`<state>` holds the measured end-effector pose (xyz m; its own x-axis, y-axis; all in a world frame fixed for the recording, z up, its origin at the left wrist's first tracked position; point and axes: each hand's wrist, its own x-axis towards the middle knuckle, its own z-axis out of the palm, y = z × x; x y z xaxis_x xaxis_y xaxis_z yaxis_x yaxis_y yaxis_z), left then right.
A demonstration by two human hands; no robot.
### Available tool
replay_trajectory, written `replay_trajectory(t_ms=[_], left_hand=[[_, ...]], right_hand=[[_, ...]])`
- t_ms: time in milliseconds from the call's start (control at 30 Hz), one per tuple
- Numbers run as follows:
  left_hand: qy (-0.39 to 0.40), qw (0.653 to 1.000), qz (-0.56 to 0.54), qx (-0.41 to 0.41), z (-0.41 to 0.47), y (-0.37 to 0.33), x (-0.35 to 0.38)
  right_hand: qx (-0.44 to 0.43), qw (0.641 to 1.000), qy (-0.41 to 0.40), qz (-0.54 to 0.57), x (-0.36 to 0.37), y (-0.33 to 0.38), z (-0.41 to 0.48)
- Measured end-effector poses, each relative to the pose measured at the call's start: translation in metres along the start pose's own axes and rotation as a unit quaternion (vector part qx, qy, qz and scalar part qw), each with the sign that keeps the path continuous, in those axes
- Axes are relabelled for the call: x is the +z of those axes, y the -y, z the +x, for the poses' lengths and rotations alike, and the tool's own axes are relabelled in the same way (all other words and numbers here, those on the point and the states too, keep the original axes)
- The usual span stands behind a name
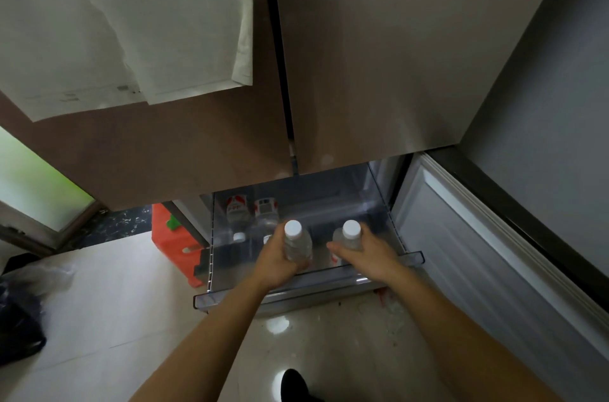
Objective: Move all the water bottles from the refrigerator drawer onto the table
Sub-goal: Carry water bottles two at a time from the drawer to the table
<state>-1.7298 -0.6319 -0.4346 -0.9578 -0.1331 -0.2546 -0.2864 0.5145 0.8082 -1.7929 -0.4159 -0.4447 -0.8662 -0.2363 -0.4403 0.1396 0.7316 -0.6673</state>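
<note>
Mostly, the right hand [369, 256] hides its bottle [351, 230], cap showing.

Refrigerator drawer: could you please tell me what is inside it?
The left hand grips the near-left bottle, the right hand the near-right bottle; two back bottles sit behind. The drawer floor under the hands is hidden.

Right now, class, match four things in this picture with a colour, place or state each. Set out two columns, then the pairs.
Column A
1 left hand
2 stool
3 bag
4 paper

Column B
a black
b on the fridge door
c grips a bottle
d orange

Pairs: 1-c, 2-d, 3-a, 4-b
</note>
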Motion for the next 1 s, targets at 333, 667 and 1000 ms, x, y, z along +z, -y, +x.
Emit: replay_trajectory(t_ms=[333,667,1000], left_hand=[[-0.115,0.993,-0.018,-0.014,-0.008,0.0,0.001],[-0.365,0.914,-0.173,0.036,-0.128,-0.036,-0.047],[-0.558,0.813,-0.166,-0.019,-0.304,-0.033,-0.099]], right_hand=[[-0.092,0.986,-0.079,0.117,-0.008,0.006,-0.016],[-0.283,0.933,-0.096,0.2,-0.002,0.09,-0.06],[-0.38,0.888,0.038,0.257,0.096,0.174,-0.17]])
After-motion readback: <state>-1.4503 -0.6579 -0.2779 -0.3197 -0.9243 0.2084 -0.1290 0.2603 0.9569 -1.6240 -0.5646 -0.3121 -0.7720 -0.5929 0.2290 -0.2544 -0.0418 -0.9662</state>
